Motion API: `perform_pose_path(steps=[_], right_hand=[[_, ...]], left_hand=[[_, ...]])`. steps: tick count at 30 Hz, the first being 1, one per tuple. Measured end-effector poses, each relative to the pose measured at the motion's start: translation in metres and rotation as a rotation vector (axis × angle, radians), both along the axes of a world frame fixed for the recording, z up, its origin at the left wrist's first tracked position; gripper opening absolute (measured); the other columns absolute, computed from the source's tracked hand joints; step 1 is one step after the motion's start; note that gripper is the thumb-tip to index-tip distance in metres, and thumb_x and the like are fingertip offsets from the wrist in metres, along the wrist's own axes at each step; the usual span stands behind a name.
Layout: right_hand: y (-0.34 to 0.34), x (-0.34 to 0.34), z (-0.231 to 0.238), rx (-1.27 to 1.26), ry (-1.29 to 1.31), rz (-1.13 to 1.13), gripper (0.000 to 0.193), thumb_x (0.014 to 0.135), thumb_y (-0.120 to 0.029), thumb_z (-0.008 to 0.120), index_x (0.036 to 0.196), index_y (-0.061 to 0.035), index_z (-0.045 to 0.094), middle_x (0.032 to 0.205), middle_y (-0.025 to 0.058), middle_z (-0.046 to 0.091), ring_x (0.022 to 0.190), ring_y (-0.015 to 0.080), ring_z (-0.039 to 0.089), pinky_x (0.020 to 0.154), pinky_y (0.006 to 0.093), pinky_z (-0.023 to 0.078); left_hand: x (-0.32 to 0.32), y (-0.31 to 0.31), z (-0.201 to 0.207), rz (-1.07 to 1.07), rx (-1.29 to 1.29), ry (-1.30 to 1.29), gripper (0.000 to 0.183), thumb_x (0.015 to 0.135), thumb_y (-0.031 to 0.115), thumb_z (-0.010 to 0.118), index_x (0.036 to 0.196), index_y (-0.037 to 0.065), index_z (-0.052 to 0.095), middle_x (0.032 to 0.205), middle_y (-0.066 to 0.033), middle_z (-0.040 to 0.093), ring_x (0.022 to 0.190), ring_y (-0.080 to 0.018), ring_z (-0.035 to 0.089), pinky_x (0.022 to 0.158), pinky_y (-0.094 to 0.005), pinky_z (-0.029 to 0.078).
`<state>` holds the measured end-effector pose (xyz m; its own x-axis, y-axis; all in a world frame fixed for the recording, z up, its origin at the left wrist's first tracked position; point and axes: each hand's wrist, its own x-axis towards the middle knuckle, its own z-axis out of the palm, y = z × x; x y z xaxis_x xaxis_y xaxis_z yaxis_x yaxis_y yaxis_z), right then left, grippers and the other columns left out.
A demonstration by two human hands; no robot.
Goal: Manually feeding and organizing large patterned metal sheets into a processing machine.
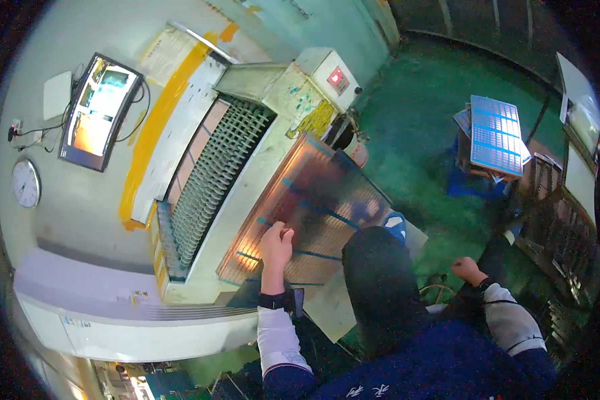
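My left hand [277, 250] is raised over the near left part of a shiny copper-coloured panel [313, 220] with dark blue strips across it. Its fingers are curled in, and nothing shows in them. Whether it touches the panel, I cannot tell. Off to the right, my right hand [469, 271] is closed in a loose fist beside my leg, with no object visible in it. A dark band [273, 301] circles my left wrist.
Left of the panel stands a machine with a bank of rollers [220, 180] and a control box [330, 79]. A monitor [101, 112] and clock [26, 183] are on the wall. Patterned panels [495, 137] lie stacked at the far right, near a dark rack [547, 220].
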<state>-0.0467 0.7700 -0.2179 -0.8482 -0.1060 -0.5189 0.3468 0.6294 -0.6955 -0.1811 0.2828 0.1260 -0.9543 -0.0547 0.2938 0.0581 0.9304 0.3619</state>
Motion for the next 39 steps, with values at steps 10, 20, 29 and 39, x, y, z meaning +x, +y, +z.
perform_pose_path(steps=[10, 20, 29, 39], right_hand=[[0.008, 0.003, -0.036, 0.161, 0.156, 0.073, 0.026, 0.070, -0.027, 0.057, 0.073, -0.0043, 0.068, 0.070, 0.0229, 0.060, 0.069, 0.0386, 0.062, 0.065, 0.0444, 0.049], [0.020, 0.002, -0.075, 0.101, 0.185, 0.160, 0.031, 0.070, -0.032, 0.060, 0.076, -0.0027, 0.068, 0.070, 0.0213, 0.062, 0.066, 0.0389, 0.060, 0.064, 0.0461, 0.047], [0.017, 0.001, -0.049, 0.119, 0.191, 0.200, 0.028, 0.067, -0.027, 0.063, 0.074, 0.0004, 0.065, 0.073, 0.0245, 0.060, 0.067, 0.0392, 0.059, 0.064, 0.0465, 0.047], [0.026, 0.003, -0.071, 0.197, 0.031, 0.059, 0.026, 0.072, -0.025, 0.059, 0.076, -0.0005, 0.064, 0.068, 0.0217, 0.060, 0.063, 0.0363, 0.060, 0.063, 0.0447, 0.048]], left_hand=[[0.039, -0.067, 0.122, 0.122, 0.747, 0.373, 0.011, 0.089, 0.012, 0.059, 0.095, 0.004, 0.057, 0.086, -0.0061, 0.061, 0.077, -0.0152, 0.057, 0.074, -0.0285, 0.048], [0.044, -0.147, 0.112, 0.172, 1.842, 0.605, 0.023, 0.093, 0.027, 0.054, 0.098, 0.004, 0.053, 0.084, -0.0078, 0.055, 0.089, -0.0213, 0.053, 0.082, -0.0431, 0.045], [0.044, -0.198, 0.056, 0.209, 1.495, 0.722, 0.021, 0.094, 0.020, 0.052, 0.080, 0.004, 0.049, 0.071, -0.0024, 0.047, 0.067, -0.0150, 0.048, 0.064, -0.0281, 0.046], [0.003, -0.147, 0.028, 0.300, 0.611, 0.466, 0.006, 0.086, 0.000, 0.050, 0.081, -0.004, 0.050, 0.075, -0.0068, 0.050, 0.079, -0.0136, 0.052, 0.076, -0.0277, 0.050]])
